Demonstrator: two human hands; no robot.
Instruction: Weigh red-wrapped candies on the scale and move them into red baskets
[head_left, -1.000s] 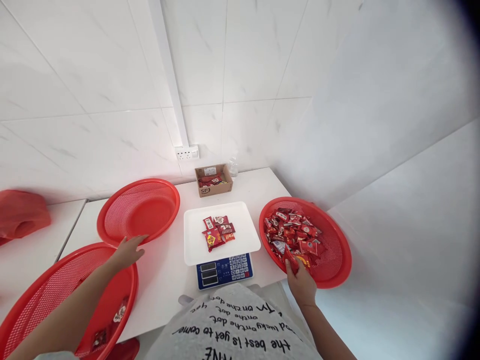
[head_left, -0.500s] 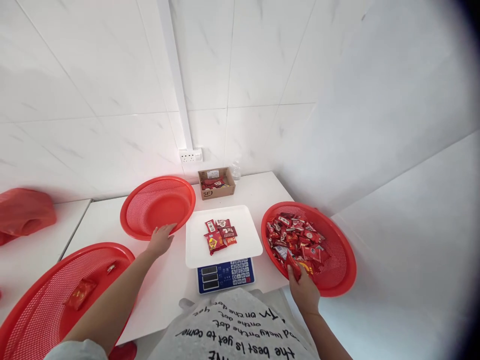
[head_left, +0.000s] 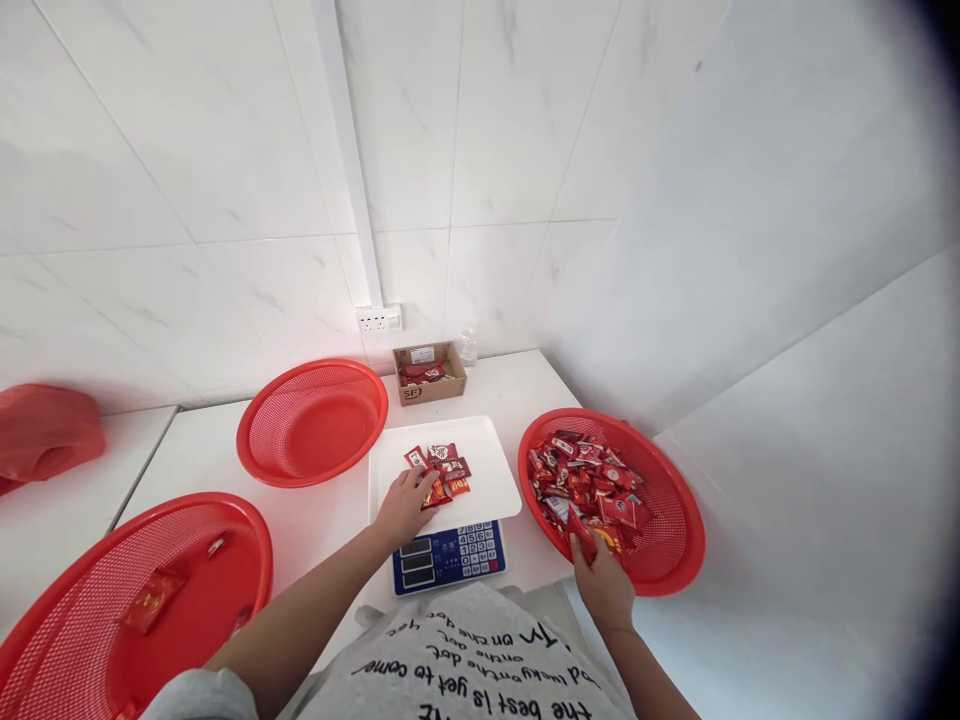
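My left hand lies over the left side of the white scale tray, its thumb and fingers curled around a red and yellow snack packet. Several other small red snack packets lie in a cluster on the tray just beyond the fingers. At the near rim of the right red basket, my right hand pinches a red snack packet. Many red packets are heaped in that basket. Below the tray shows the blue scale panel with its keys and displays.
An unfilled red basket stands behind my left arm. Another red basket at the near left holds a few packets. A small cardboard box of packets sits by the wall, under a socket. A red plastic bag lies far left.
My left hand has moved right, from the rim of the back left basket to the packets on the scale tray. My right hand stays at the right basket with its packet.
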